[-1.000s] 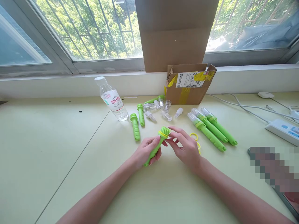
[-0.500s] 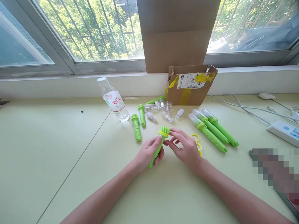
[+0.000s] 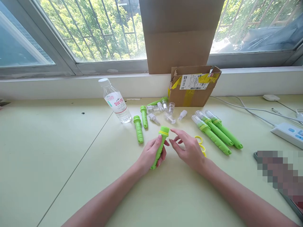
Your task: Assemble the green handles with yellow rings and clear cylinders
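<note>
My left hand [image 3: 151, 154] is wrapped round a green plastic tube [image 3: 160, 148] with a threaded top, tilted upward to the right. A yellow ring sits just below its threads. My right hand [image 3: 187, 147] is just right of the tube's neck, thumb and forefinger apart with nothing visible between them. Several loose yellow rings [image 3: 199, 139] lie on the table, partly behind the right hand. Beyond my hands are two more green tubes, the nearer tube [image 3: 138, 130] and the farther tube [image 3: 144, 117]. Several clear caps [image 3: 169, 118] and white-topped pieces [image 3: 182, 115] lie behind.
Three green tubes with clear caps [image 3: 215, 135] lie to the right. A tilted water bottle [image 3: 117, 104] is at the back left, and a taped cardboard box [image 3: 195, 90] stands by the wall. Cables, a power strip [image 3: 287, 135] and a blurred-out phone [image 3: 279, 176] are at the right.
My right hand's fingers have come away from the tube's neck and spread apart. The tube in my left hand has shifted slightly to the left.
</note>
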Demonstrator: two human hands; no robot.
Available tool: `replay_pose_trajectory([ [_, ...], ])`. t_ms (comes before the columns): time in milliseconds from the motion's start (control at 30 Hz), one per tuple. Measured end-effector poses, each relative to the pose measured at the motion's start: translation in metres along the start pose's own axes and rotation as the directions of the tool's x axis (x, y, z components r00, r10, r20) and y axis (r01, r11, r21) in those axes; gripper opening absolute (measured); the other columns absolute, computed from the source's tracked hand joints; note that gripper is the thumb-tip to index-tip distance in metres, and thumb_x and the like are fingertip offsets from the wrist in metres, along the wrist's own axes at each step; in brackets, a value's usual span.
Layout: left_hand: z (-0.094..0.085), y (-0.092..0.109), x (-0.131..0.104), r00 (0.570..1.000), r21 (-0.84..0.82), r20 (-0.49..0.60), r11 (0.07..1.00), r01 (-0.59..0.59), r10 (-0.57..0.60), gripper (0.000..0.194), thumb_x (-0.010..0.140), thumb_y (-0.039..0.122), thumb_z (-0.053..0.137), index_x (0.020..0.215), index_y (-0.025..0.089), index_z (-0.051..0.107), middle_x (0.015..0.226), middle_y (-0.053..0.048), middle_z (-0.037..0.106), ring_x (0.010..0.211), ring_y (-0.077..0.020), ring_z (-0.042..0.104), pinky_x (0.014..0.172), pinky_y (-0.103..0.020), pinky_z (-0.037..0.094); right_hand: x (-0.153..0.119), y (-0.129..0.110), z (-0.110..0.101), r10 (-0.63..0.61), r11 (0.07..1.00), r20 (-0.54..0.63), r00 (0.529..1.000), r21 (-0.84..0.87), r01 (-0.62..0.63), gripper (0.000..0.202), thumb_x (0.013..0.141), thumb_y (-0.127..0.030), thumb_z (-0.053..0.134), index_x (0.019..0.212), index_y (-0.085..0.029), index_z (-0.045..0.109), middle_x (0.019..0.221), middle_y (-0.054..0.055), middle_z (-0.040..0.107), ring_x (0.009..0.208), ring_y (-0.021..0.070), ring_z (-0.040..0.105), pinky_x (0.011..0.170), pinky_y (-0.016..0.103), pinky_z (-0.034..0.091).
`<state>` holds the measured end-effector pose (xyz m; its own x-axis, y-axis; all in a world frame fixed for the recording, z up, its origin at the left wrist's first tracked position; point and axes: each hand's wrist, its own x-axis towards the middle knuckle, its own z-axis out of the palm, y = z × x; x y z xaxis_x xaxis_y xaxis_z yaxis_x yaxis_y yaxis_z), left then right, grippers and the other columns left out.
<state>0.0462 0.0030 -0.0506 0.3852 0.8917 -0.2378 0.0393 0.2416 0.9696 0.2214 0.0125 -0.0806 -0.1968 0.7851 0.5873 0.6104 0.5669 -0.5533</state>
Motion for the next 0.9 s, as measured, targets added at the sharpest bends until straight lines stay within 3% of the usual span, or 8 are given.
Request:
replay_pose_trajectory([
  [100,0.0,-0.001,0.0,1.0,0.034,0.006,0.999,-0.006,0.006,0.044,0.093,0.057,0.034,0.095,0.018,0.055,0.053,0.005,0.05,0.034,-0.0077,0.039,0.036,-0.02,0.033,0.005,0.005,-0.004,0.072,0.997,-0.009,0.997,-0.027,-0.072,0.034,0.091,-0.029,0.052,0.123,-0.02,0.053,0.101,0.007,0.069,0.075,0.0147,0.067,0.065,0.029,0.057],
  [467,0.002,-0.001,-0.002,1.0,0.105,0.005,0.994,-0.013,0.012,0.044,0.093,0.057,0.034,0.095,0.018,0.055,0.054,0.006,0.049,0.034,-0.0072,0.039,0.036,-0.02,0.032,0.028,0.024,-0.012,0.312,0.943,-0.031,0.949,-0.113,-0.314,0.043,0.087,-0.034,0.05,0.129,-0.023,0.049,0.115,0.009,0.066,0.088,0.0228,0.066,0.069,0.038,0.057],
  [900,0.006,0.003,-0.004,1.0,0.137,-0.019,0.991,-0.006,0.009,0.052,0.09,0.065,0.028,0.089,0.018,0.051,0.054,0.006,0.048,0.034,-0.0071,0.039,0.037,-0.02,0.032,0.054,0.039,-0.015,0.375,0.89,0.047,0.926,-0.297,-0.345,0.036,0.087,-0.03,0.048,0.12,-0.02,0.057,0.112,0.009,0.067,0.094,0.0231,0.064,0.076,0.035,0.051],
])
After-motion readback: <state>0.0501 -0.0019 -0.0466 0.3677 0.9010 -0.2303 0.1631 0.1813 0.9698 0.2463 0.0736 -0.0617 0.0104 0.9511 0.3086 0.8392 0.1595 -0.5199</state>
